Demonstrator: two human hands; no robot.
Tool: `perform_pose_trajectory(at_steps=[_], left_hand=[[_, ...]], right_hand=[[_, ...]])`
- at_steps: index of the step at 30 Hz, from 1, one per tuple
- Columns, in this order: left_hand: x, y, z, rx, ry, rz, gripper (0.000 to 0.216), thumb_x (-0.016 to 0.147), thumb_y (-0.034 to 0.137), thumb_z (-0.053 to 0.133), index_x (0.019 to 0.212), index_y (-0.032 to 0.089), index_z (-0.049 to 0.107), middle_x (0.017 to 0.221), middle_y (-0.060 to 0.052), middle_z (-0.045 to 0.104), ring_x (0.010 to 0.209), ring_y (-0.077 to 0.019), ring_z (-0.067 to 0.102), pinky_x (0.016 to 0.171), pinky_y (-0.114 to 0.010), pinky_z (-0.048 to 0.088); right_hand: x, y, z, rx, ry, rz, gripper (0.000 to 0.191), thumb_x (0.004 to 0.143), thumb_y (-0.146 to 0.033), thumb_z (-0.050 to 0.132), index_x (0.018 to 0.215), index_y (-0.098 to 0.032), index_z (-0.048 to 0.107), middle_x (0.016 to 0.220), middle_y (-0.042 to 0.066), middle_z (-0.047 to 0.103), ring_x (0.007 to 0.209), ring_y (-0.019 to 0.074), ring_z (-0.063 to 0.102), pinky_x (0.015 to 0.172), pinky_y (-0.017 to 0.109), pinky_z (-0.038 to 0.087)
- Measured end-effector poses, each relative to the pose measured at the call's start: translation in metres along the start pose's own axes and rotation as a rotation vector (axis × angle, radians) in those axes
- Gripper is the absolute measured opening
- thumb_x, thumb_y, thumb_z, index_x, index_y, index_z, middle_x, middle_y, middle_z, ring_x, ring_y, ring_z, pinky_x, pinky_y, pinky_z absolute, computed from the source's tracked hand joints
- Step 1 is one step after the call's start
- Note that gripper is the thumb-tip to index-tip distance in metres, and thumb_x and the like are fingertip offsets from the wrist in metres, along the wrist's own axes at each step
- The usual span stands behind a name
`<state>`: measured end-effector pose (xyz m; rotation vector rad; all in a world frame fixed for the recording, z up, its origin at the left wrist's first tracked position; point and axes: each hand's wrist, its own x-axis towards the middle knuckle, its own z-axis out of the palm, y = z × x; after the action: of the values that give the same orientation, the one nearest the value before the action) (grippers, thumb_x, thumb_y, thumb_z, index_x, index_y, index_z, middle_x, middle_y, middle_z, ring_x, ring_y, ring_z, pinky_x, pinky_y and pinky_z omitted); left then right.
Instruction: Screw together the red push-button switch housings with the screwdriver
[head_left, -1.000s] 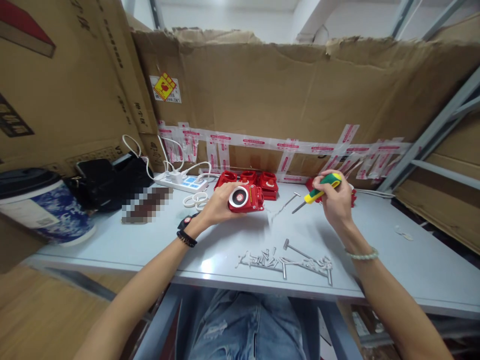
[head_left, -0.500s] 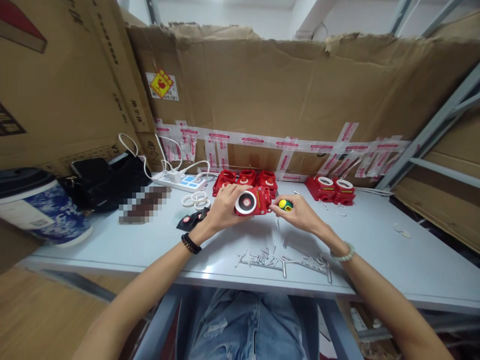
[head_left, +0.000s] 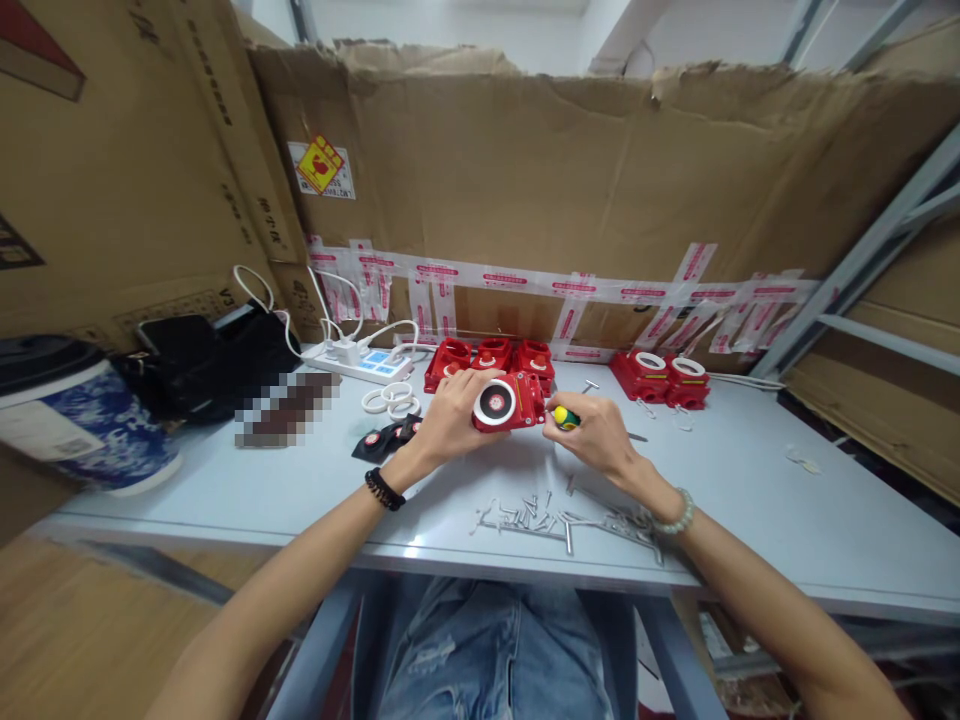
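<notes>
My left hand (head_left: 451, 420) is closed round a red housing (head_left: 528, 398) with a white ring and a black disc on its face, held above the table. My right hand (head_left: 596, 432) is closed on a screwdriver (head_left: 567, 418) with a yellow and green handle; a grey shaft end pokes out past the hand on the right. Its thumb and fingertips are close against the housing's right end; whether they pinch a small part there I cannot tell. Below the hands lie several loose screws (head_left: 529, 515) and metal T-shaped rods (head_left: 568, 535).
Several red housings (head_left: 491, 352) stand behind my hands, and two more (head_left: 656, 378) with white rings at the right. White rings (head_left: 390, 400), black pouches (head_left: 382, 440), a power strip (head_left: 367, 362) and a paper cup (head_left: 112, 425) are on the left. Cardboard (head_left: 525, 190) walls the back.
The screwdriver has turned in my right hand, its shaft now pointing right instead of down. The right fingers have shifted slightly at the housing's end. My left hand has hardly moved.
</notes>
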<state>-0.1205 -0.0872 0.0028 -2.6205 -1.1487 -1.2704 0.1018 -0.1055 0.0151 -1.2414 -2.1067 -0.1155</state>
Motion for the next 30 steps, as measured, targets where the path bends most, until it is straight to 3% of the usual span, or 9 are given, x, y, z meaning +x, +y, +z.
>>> perform_pose_trajectory(at_steps=[5, 9, 13, 14, 16, 17, 24, 27, 30], left_hand=[[0.000, -0.003, -0.002, -0.312, -0.121, -0.109, 0.076, 0.056, 0.041, 0.080, 0.120, 0.021, 0.043, 0.114, -0.007, 0.060, 0.101, -0.0258, 0.060, 0.088, -0.041, 0.048], [-0.001, -0.007, -0.008, -0.392, -0.204, -0.184, 0.075, 0.056, 0.043, 0.080, 0.118, 0.022, 0.044, 0.112, -0.006, 0.061, 0.100, -0.0259, 0.061, 0.088, -0.041, 0.049], [-0.001, -0.011, -0.013, -0.353, -0.163, -0.252, 0.075, 0.056, 0.041, 0.080, 0.118, 0.022, 0.044, 0.111, -0.006, 0.062, 0.100, -0.0258, 0.061, 0.088, -0.041, 0.048], [-0.001, -0.011, -0.013, -0.339, -0.150, -0.266, 0.074, 0.056, 0.041, 0.080, 0.118, 0.022, 0.043, 0.110, -0.005, 0.062, 0.099, -0.0255, 0.061, 0.087, -0.041, 0.048], [0.000, -0.011, -0.014, -0.322, -0.137, -0.276, 0.072, 0.057, 0.040, 0.079, 0.117, 0.022, 0.044, 0.109, -0.005, 0.062, 0.099, -0.0251, 0.061, 0.087, -0.040, 0.048], [0.000, -0.010, -0.014, -0.318, -0.137, -0.273, 0.071, 0.057, 0.040, 0.079, 0.116, 0.022, 0.044, 0.110, -0.005, 0.062, 0.099, -0.0250, 0.061, 0.088, -0.040, 0.047], [0.000, -0.010, -0.014, -0.310, -0.157, -0.245, 0.071, 0.056, 0.039, 0.079, 0.116, 0.023, 0.045, 0.111, -0.003, 0.060, 0.100, -0.0238, 0.060, 0.088, -0.037, 0.047], [-0.001, -0.012, -0.013, -0.294, -0.149, -0.241, 0.070, 0.056, 0.039, 0.079, 0.116, 0.022, 0.045, 0.110, -0.003, 0.060, 0.099, -0.0237, 0.059, 0.088, -0.037, 0.046], [-0.001, -0.014, -0.012, -0.272, -0.160, -0.244, 0.072, 0.057, 0.041, 0.079, 0.117, 0.022, 0.044, 0.110, -0.005, 0.060, 0.099, -0.0246, 0.059, 0.087, -0.037, 0.046]], right_hand=[[0.000, 0.010, -0.004, -0.061, -0.140, -0.248, 0.011, 0.074, -0.019, 0.052, 0.076, -0.022, 0.062, 0.070, 0.002, 0.063, 0.059, 0.0132, 0.051, 0.057, 0.025, 0.033], [0.001, 0.014, -0.018, -0.148, -0.093, -0.344, 0.014, 0.078, -0.020, 0.049, 0.073, -0.022, 0.062, 0.065, 0.002, 0.060, 0.058, 0.0130, 0.050, 0.055, 0.025, 0.032], [0.014, 0.030, -0.033, -0.253, -0.060, -0.151, 0.013, 0.077, -0.022, 0.049, 0.078, -0.021, 0.062, 0.074, 0.004, 0.065, 0.066, 0.0149, 0.055, 0.061, 0.026, 0.036], [0.020, 0.037, -0.035, -0.323, -0.094, -0.046, 0.013, 0.076, -0.022, 0.049, 0.079, -0.020, 0.062, 0.077, 0.005, 0.066, 0.069, 0.0161, 0.057, 0.062, 0.026, 0.036], [0.032, 0.054, -0.032, -0.487, -0.291, 0.158, 0.013, 0.075, -0.026, 0.052, 0.079, -0.020, 0.063, 0.080, 0.008, 0.068, 0.075, 0.0196, 0.060, 0.062, 0.027, 0.035], [0.038, 0.062, -0.028, -0.514, -0.340, 0.196, 0.013, 0.074, -0.026, 0.053, 0.076, -0.019, 0.064, 0.077, 0.009, 0.068, 0.075, 0.0211, 0.060, 0.060, 0.027, 0.034], [0.054, 0.095, 0.005, -0.525, -0.563, 0.176, 0.020, 0.070, -0.019, 0.055, 0.085, -0.019, 0.068, 0.089, 0.010, 0.070, 0.080, 0.0205, 0.063, 0.056, 0.025, 0.032], [0.047, 0.098, 0.004, -0.521, -0.626, 0.143, 0.026, 0.070, -0.019, 0.055, 0.093, -0.019, 0.066, 0.097, 0.010, 0.069, 0.087, 0.0211, 0.061, 0.058, 0.025, 0.032], [0.033, 0.096, -0.009, -0.523, -0.675, 0.119, 0.023, 0.070, -0.020, 0.053, 0.089, -0.018, 0.066, 0.092, 0.011, 0.068, 0.084, 0.0219, 0.061, 0.058, 0.026, 0.031]])
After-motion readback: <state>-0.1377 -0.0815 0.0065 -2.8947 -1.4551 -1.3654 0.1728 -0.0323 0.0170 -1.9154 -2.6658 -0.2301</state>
